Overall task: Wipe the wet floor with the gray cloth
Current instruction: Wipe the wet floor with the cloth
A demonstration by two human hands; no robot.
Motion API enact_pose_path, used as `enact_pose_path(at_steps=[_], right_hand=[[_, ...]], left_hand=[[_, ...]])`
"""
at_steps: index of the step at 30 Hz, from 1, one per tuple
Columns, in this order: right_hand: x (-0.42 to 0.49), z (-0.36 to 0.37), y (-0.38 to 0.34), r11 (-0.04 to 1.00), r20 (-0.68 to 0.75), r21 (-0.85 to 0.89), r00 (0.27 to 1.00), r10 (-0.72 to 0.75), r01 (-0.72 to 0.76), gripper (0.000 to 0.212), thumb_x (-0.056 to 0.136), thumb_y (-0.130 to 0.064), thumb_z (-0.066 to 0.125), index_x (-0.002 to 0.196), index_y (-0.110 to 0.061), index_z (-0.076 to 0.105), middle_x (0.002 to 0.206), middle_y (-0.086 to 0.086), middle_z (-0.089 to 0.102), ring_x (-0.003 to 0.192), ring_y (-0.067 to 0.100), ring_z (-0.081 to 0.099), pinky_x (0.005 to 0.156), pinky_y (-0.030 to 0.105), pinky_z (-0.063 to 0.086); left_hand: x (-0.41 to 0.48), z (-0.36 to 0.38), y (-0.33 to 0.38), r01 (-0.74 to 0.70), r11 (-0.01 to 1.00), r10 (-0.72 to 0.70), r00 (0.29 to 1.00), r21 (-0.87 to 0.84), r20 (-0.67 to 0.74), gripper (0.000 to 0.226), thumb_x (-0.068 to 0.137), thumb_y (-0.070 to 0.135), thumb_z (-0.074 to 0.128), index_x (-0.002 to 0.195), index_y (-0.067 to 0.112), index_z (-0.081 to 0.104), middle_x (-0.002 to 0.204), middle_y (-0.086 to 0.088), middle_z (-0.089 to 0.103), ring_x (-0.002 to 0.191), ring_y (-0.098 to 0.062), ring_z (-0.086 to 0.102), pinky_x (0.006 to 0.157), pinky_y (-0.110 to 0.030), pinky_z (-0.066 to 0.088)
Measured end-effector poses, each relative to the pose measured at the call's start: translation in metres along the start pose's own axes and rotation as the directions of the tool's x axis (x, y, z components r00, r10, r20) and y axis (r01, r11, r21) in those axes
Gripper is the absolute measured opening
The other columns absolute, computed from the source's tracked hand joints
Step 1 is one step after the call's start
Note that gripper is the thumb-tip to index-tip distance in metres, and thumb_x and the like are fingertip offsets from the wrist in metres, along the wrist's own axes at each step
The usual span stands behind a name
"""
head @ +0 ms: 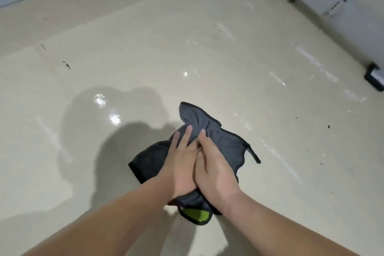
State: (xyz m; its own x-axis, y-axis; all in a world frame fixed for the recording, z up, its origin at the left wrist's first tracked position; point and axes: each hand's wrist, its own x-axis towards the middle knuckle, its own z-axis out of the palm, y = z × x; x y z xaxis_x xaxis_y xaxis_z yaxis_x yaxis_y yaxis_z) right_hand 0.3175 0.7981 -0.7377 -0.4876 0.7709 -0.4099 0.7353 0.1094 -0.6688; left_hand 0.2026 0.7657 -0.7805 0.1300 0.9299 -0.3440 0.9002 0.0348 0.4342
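Cloth (220, 141) is bunched on the floor (145, 37) and pressed under both hands. Left hand (182, 164) is laid flat, fingers straight. Right hand (218, 166) is overlapped on it, fingers nearly straight, nothing gripped. Puddle (99, 100) is noted to the left, streaks (276, 79) to the right.

Risk: with the cloth wadded and only pressed, water may be smeared rather than soaked up, and the cloth could be slid out from under the palms.

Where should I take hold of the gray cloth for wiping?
Grip the bunched folds in the middle of the gray cloth, coming straight down from above. It lies spread on the floor, so its thin edges hug the surface; only the raised folds offer purchase.
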Motion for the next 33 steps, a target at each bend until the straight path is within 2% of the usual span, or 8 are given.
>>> enact_pose_path(at_steps=[4, 9, 14, 17, 20, 24, 29, 33], right_hand=[[0.001, 0.011, 0.017, 0.910, -0.010, -0.413, 0.999, -0.040, 0.032, 0.063, 0.105, -0.040, 0.012, 0.164, -0.016, 0.006, 0.170, -0.002, 0.003, 0.159, 0.021, -0.004, 0.127, 0.029, -0.005], [0.022, 0.005, 0.014, 0.645, 0.409, -0.715, 0.910, 0.075, 0.268, 0.092, 0.088, -0.081, 0.033, 0.146, -0.053, -0.033, 0.146, 0.012, -0.059, 0.136, 0.039, -0.053, 0.119, 0.058, -0.020], [0.070, -0.055, 0.020, 0.472, 0.538, -0.780, 0.826, 0.169, 0.411, 0.102, 0.091, -0.070, 0.052, 0.140, -0.058, -0.037, 0.148, 0.009, -0.057, 0.142, 0.037, -0.045, 0.124, 0.056, -0.012], [0.086, -0.079, 0.029, 0.456, 0.559, -0.770, 0.816, 0.145, 0.447, 0.108, 0.088, -0.072, 0.056, 0.144, -0.057, -0.036, 0.148, 0.010, -0.057, 0.142, 0.038, -0.045, 0.124, 0.055, -0.011], [0.091, -0.090, 0.045, 0.441, 0.598, -0.722, 0.801, 0.011, 0.533, 0.112, 0.079, -0.087, 0.046, 0.149, -0.049, -0.032, 0.152, 0.013, -0.053, 0.142, 0.039, -0.045, 0.123, 0.056, -0.015], [0.079, -0.092, 0.072, 0.457, 0.593, -0.655, 0.784, -0.184, 0.602, 0.110, 0.071, -0.096, 0.002, 0.160, -0.035, -0.014, 0.161, 0.013, -0.040, 0.147, 0.035, -0.040, 0.123, 0.055, -0.011], [0.056, -0.132, 0.133, 0.479, 0.567, -0.619, 0.777, -0.275, 0.622, 0.094, 0.080, -0.087, -0.008, 0.160, -0.038, -0.005, 0.167, 0.009, -0.028, 0.152, 0.029, -0.030, 0.126, 0.049, -0.010], [0.049, -0.194, 0.193, 0.599, 0.388, -0.704, 0.913, -0.126, 0.382, 0.095, 0.080, -0.094, 0.014, 0.156, -0.048, -0.019, 0.161, 0.005, -0.040, 0.148, 0.026, -0.040, 0.125, 0.049, -0.013]], left_hand=[[-0.016, -0.020, -0.028, -0.078, 0.952, -0.034, 0.933, -0.296, -0.358, 0.051, 0.093, 0.020, 0.034, 0.125, 0.006, 0.072, 0.156, -0.017, 0.052, 0.151, -0.036, 0.040, 0.126, -0.046, 0.030], [-0.037, -0.058, -0.032, -0.032, 0.994, -0.001, 0.948, -0.101, -0.319, 0.049, 0.090, 0.021, 0.040, 0.129, 0.012, 0.069, 0.159, -0.019, 0.048, 0.147, -0.039, 0.045, 0.126, -0.038, 0.020], [-0.039, -0.123, 0.003, 0.039, 0.989, -0.040, 0.999, 0.144, 0.011, 0.051, 0.100, 0.023, 0.051, 0.151, 0.022, 0.046, 0.168, -0.010, 0.026, 0.151, -0.028, 0.030, 0.123, -0.031, 0.019], [-0.020, -0.143, 0.030, 0.133, 0.959, -0.157, 0.985, 0.252, 0.076, 0.027, 0.097, 0.026, 0.052, 0.123, 0.021, 0.048, 0.118, -0.001, 0.045, 0.119, -0.025, 0.049, 0.099, -0.036, 0.041], [0.001, -0.138, 0.059, 0.336, 0.921, -0.361, 0.926, 0.195, 0.107, 0.016, 0.100, 0.025, 0.050, 0.114, 0.022, 0.045, 0.115, 0.001, 0.046, 0.115, -0.026, 0.053, 0.087, -0.037, 0.043], [0.020, -0.079, 0.098, 0.515, 0.848, -0.516, 0.856, -0.127, 0.022, 0.036, 0.099, 0.022, 0.051, 0.135, 0.019, 0.050, 0.138, -0.005, 0.047, 0.129, -0.025, 0.046, 0.108, -0.037, 0.041], [0.041, -0.023, 0.153, 0.538, 0.796, -0.577, 0.812, -0.276, -0.081, 0.062, 0.102, 0.020, 0.045, 0.162, 0.024, 0.028, 0.176, -0.009, -0.001, 0.162, -0.029, -0.005, 0.130, -0.043, 0.004], [0.073, -0.014, 0.185, 0.431, 0.861, -0.471, 0.876, -0.270, -0.106, 0.066, 0.104, 0.021, 0.044, 0.165, 0.027, 0.020, 0.176, -0.004, -0.011, 0.161, -0.025, -0.013, 0.130, -0.040, -0.006]])
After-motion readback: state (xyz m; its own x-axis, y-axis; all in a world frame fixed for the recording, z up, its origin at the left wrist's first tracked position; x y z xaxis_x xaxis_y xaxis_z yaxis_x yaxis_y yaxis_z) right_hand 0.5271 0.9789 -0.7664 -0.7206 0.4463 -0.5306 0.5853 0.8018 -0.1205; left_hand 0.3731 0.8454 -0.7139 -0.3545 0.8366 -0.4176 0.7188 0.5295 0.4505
